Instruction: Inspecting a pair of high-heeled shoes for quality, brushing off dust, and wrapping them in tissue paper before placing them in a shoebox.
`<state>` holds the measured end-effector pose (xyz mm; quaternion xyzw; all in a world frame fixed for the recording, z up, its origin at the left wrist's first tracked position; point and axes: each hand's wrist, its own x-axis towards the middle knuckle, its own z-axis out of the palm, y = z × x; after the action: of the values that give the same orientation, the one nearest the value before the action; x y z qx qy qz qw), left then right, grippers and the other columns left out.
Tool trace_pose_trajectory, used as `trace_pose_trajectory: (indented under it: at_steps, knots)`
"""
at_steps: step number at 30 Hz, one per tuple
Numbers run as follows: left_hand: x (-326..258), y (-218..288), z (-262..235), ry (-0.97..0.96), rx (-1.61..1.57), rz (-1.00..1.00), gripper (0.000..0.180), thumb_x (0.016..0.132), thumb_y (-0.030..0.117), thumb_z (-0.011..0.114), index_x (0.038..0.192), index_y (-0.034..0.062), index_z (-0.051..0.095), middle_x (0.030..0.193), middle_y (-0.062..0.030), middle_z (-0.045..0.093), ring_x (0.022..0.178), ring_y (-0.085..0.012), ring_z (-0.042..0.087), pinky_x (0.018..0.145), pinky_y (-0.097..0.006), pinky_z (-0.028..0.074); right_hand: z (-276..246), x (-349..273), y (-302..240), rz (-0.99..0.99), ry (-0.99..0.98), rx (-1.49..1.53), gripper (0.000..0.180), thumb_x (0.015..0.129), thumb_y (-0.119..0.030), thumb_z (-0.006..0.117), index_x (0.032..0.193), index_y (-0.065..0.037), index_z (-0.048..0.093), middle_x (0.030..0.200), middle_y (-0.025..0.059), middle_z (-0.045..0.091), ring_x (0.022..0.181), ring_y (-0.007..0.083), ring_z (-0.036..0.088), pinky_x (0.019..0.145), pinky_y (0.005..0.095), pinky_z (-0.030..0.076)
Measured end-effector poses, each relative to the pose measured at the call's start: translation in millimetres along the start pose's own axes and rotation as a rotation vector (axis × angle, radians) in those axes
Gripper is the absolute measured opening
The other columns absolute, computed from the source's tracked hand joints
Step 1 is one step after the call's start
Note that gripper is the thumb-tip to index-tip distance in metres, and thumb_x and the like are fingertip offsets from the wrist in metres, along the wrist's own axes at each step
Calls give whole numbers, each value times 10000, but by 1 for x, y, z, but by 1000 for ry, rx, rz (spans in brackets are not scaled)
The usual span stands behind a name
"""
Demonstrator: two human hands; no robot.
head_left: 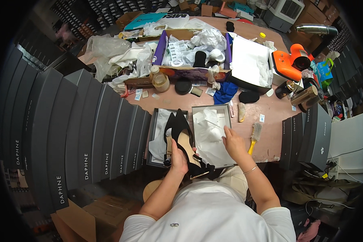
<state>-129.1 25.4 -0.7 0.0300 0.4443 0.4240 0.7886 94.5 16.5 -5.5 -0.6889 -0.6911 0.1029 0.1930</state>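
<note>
My left hand (178,160) is closed around a pair of black pointed-toe slingback shoes (180,124), their toes pointing away from me. They hang over a grey open shoebox (151,131) lined with white tissue paper (159,128). Beside it lies a second open box part (211,108), also lined with white tissue (203,150). A round wad of white paper (216,134) rests on that tissue. Close to the wad's right side is my right hand (234,143), index finger and thumb apart, with nothing visible between them.
Tall stacks of dark grey shoeboxes (84,133) rise at left, with a shorter stack (315,133) at right. A yellow-handled brush (255,137) lies right of my right hand. Farther back are a blue cloth (226,93), a jar (160,82), a paper-filled purple box (161,45) and an orange device (285,66).
</note>
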Motion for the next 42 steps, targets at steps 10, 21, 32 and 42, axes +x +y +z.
trace_pose_trajectory:
  at_steps: [10, 21, 32, 42]
  knots:
    - [-27, -29, 29, 3, 68, 209, 670, 957, 612, 261, 1412, 126, 343, 1401, -40, 425, 1291, -182, 402, 1076, -352, 319, 13, 21, -109, -322, -7, 437, 486, 818, -382, 635, 891, 91, 549, 900, 224, 500, 864, 367, 452, 812, 431, 404]
    - [-40, -48, 34, -108, 300, -51, 680, 952, 600, 333, 1424, 112, 308, 1434, -64, 363, 1318, -209, 352, 1091, -376, 288, 45, 3, -76, 33, -251, 661, 760, 966, -533, 325, 642, 123, 528, 717, 323, 508, 717, 448, 469, 704, 484, 384]
    - [44, 5, 5, -128, 345, 16, 311, 926, 409, 562, 1091, 146, 553, 852, -60, 599, 768, -215, 614, 684, -356, 527, 33, -16, -100, -16, -450, 672, 784, 923, -592, 375, 795, 163, 542, 784, 348, 558, 747, 468, 529, 732, 487, 424]
    - [-12, -24, -7, -106, 45, 27, 654, 867, 662, 461, 1194, 98, 505, 1113, -61, 574, 1043, -201, 559, 931, -362, 447, 29, -12, -107, -156, -455, 507, 683, 925, -538, 415, 978, 139, 485, 986, 332, 496, 808, 428, 460, 728, 463, 379]
